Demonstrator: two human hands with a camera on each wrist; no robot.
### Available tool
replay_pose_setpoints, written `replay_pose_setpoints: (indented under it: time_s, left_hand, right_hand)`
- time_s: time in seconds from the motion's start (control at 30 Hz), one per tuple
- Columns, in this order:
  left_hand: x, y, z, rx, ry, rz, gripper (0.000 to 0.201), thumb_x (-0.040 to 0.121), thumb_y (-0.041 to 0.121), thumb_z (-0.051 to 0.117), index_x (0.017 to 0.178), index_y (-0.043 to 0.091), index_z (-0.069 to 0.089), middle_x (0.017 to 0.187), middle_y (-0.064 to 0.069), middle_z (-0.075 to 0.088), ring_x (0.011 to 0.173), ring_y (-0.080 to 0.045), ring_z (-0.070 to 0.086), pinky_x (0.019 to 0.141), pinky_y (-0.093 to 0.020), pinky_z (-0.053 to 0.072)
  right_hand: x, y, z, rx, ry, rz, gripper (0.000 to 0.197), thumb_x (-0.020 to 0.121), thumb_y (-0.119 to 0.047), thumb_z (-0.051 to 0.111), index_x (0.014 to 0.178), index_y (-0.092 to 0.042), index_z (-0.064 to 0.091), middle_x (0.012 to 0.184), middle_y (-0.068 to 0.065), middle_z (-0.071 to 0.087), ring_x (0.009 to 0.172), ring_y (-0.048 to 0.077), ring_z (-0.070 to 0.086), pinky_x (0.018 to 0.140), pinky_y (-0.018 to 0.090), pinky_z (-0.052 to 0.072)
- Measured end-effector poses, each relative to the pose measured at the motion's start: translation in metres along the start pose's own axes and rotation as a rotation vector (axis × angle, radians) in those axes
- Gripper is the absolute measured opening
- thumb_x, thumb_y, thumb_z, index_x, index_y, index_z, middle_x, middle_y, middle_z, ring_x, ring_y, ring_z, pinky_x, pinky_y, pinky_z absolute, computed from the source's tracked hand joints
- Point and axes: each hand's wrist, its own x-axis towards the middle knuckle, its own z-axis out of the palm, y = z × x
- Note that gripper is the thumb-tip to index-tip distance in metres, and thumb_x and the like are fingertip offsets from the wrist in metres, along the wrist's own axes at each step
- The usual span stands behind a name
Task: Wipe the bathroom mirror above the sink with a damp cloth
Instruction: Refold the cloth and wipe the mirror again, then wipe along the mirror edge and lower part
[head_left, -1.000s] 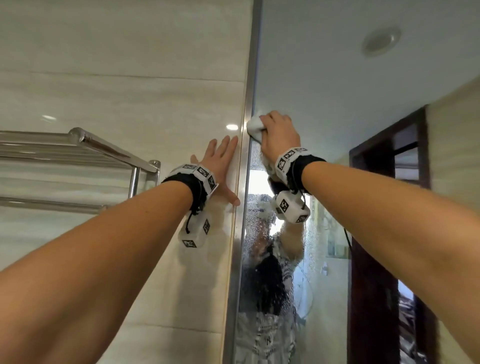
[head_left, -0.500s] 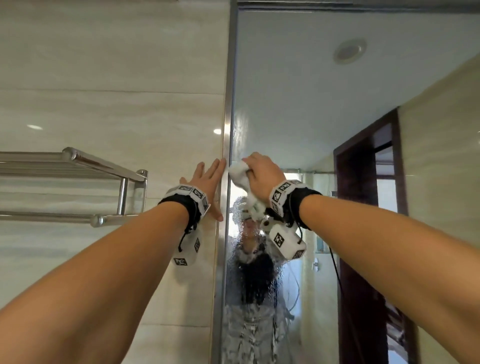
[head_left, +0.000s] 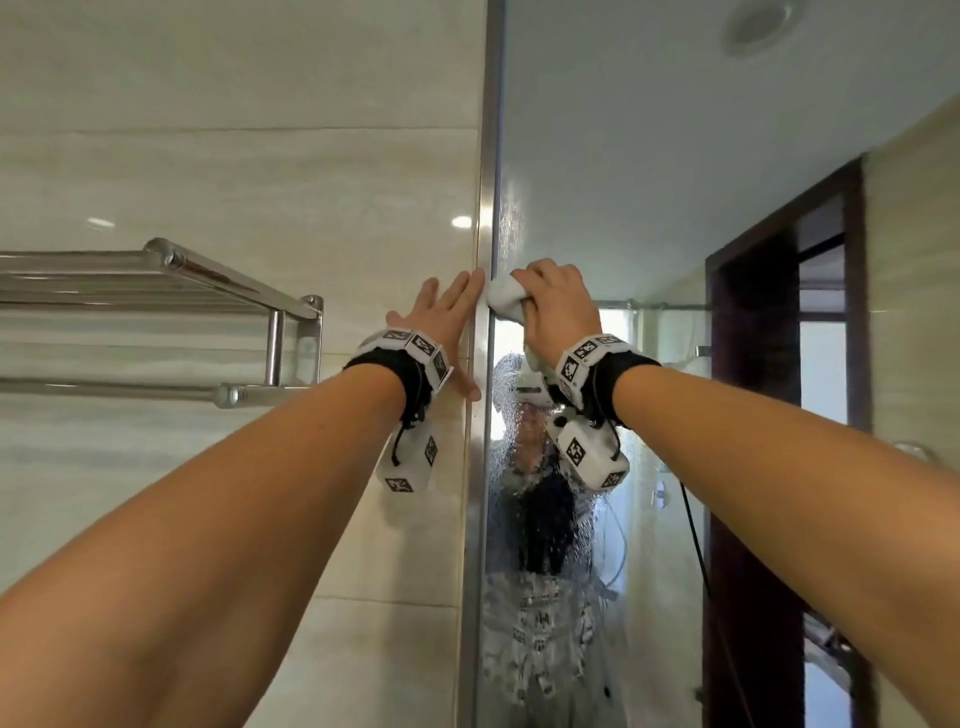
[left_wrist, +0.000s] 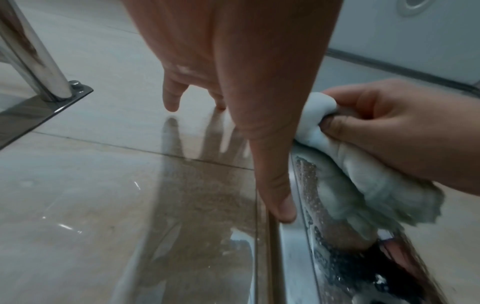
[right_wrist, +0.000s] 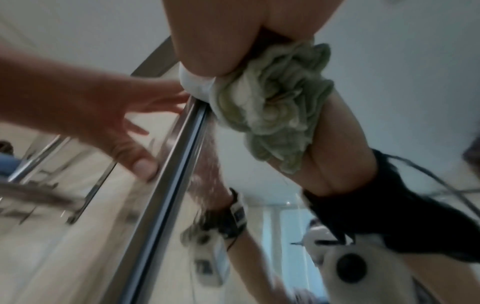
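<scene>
Head view: right hand grips bunched white cloth against mirror, just right of the metal frame. Left hand flat on wall tile, fingers spread.
Left wrist view: cloth crumpled, greyish, elongated along the frame.
Right wrist view: cloth wadded, no clear axis.
</scene>
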Motion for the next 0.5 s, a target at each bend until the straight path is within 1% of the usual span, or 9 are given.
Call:
replay_pose_setpoints:
  time_s: [0.03,0.1,0.2,0.27,0.3,0.33,0.37,0.43,0.5]
  left_hand:
    - [-0.002,0.001,0.000,0.007,0.001,-0.011,0.153,0.053,0.054,0.091,0.150,0.037,-0.026,0.162,0.015,-0.017,0.151,-0.027,-0.010,0.109,-0.072,0.021]
    - [-0.008,0.004,0.001,0.013,0.002,-0.028,0.147,0.058,0.053,0.089,0.151,0.036,-0.024,0.163,0.013,-0.014,0.152,-0.027,-0.006,0.110,-0.070,0.023]
    - [-0.026,0.009,0.007,0.033,-0.020,-0.018,0.133,0.069,0.050,0.084,0.153,0.036,-0.018,0.164,0.012,-0.008,0.152,-0.026,0.000,0.109,-0.067,0.028]
    - [-0.038,0.011,0.012,0.033,-0.056,0.024,0.126,0.070,0.049,0.084,0.155,0.035,-0.007,0.164,0.011,-0.005,0.151,-0.025,0.002,0.109,-0.066,0.029]
    - [-0.044,0.012,0.014,0.004,-0.053,0.043,0.122,0.068,0.049,0.084,0.156,0.034,0.001,0.164,0.009,-0.001,0.151,-0.026,0.004,0.110,-0.064,0.030]
    - [-0.050,0.014,0.014,-0.058,-0.032,0.072,0.117,0.066,0.050,0.085,0.155,0.030,0.012,0.164,0.003,0.007,0.149,-0.028,0.011,0.111,-0.060,0.031]
    - [-0.055,0.018,0.014,-0.149,-0.001,0.106,0.111,0.065,0.049,0.086,0.153,0.024,0.023,0.160,-0.003,0.019,0.145,-0.030,0.022,0.112,-0.054,0.033]
    - [-0.070,0.026,0.006,-0.403,0.051,0.133,0.091,0.068,0.043,0.086,0.143,0.015,0.042,0.142,-0.006,0.047,0.128,-0.027,0.046,0.105,-0.043,0.041]
    - [-0.081,0.032,-0.002,-0.617,0.052,0.091,0.065,0.075,0.040,0.083,0.128,0.012,0.057,0.120,-0.006,0.063,0.109,-0.026,0.060,0.093,-0.039,0.049]
  right_hand:
    - [-0.009,-0.002,0.002,0.008,-0.011,-0.022,0.040,0.084,-0.002,0.056,0.121,-0.017,0.060,0.120,0.004,0.056,0.107,0.028,0.046,0.087,0.039,0.044]
    - [-0.032,-0.006,0.003,-0.008,-0.067,-0.050,0.041,0.082,-0.003,0.060,0.120,-0.019,0.060,0.119,0.002,0.058,0.106,0.026,0.047,0.086,0.038,0.045]
    - [-0.067,-0.012,0.000,-0.062,-0.219,-0.097,0.043,0.081,-0.006,0.063,0.120,-0.022,0.059,0.123,-0.001,0.057,0.109,0.024,0.048,0.087,0.039,0.047]
    - [-0.066,-0.017,-0.012,-0.089,-0.369,-0.066,0.038,0.083,-0.010,0.061,0.117,-0.026,0.060,0.121,-0.002,0.059,0.109,0.024,0.052,0.085,0.039,0.049]
    - [-0.059,-0.021,-0.023,-0.076,-0.452,-0.022,0.032,0.083,-0.013,0.059,0.112,-0.026,0.063,0.115,-0.001,0.063,0.105,0.024,0.056,0.083,0.038,0.050]
    - [-0.051,-0.025,-0.035,-0.039,-0.536,0.031,0.027,0.084,-0.015,0.056,0.107,-0.026,0.064,0.108,0.000,0.066,0.100,0.025,0.061,0.082,0.038,0.052]
    - [-0.045,-0.028,-0.048,0.008,-0.589,0.079,0.024,0.086,-0.018,0.053,0.106,-0.026,0.063,0.103,0.000,0.067,0.095,0.024,0.063,0.082,0.039,0.052]
    - [-0.042,-0.033,-0.071,0.120,-0.583,0.156,0.022,0.089,-0.022,0.054,0.111,-0.023,0.060,0.101,0.001,0.065,0.091,0.022,0.062,0.081,0.035,0.051]
    - [-0.048,-0.035,-0.084,0.242,-0.540,0.213,0.023,0.087,-0.024,0.061,0.109,-0.020,0.057,0.102,0.001,0.063,0.089,0.020,0.060,0.076,0.030,0.049]
